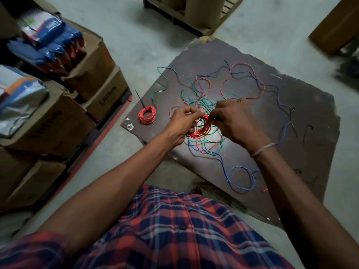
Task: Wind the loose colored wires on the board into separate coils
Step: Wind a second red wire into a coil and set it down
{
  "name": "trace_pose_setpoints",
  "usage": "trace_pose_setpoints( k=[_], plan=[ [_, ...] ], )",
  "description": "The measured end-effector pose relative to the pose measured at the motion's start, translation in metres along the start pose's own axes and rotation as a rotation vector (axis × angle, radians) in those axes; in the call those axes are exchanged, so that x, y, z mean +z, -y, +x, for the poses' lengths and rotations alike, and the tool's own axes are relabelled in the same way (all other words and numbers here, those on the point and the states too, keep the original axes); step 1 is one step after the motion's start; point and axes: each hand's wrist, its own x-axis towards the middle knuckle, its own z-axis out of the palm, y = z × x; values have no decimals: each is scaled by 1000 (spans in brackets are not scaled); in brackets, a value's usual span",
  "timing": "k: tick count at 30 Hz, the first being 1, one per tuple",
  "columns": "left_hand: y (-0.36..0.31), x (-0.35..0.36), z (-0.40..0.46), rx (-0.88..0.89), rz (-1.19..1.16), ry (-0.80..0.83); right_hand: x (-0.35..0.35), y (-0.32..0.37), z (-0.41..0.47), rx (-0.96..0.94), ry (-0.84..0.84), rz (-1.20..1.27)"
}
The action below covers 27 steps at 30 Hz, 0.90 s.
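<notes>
left hand (183, 121), right hand (232, 121) both pinching red coil (200, 131) above board (252, 117), over tangle. risk: green wire (204, 102) snagging into loops, coil springing loose if pinch slackens.

**Surface and Material Findings**

The dark brown board (291, 105) looks like matt hardboard, scuffed, with chipped, ragged edges. The loose red, green and blue wires (242, 82) carry smooth, slightly glossy plastic insulation, as does the finished red wire coil (147, 114). The floor (136, 45) is dull grey concrete. The brown cartons (58, 121) are matt cardboard, creased. The checked shirt (174, 230) is woven cloth.
</notes>
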Motion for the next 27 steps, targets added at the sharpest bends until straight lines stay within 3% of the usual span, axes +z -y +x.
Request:
trace_pose_setpoints(
  k=[11, 21, 27],
  plan=[
    [-14, -24, -6, -24, -107, -30, 42, 45, -2, -17, -434, -87],
    [-25, -39, -18, 83, -123, -29, 44, 61, -3, -14, -533, -56],
    [-30, -46, -24, 97, -87, -81, 21, 66, -1, 13, -479, 275]
  ],
)
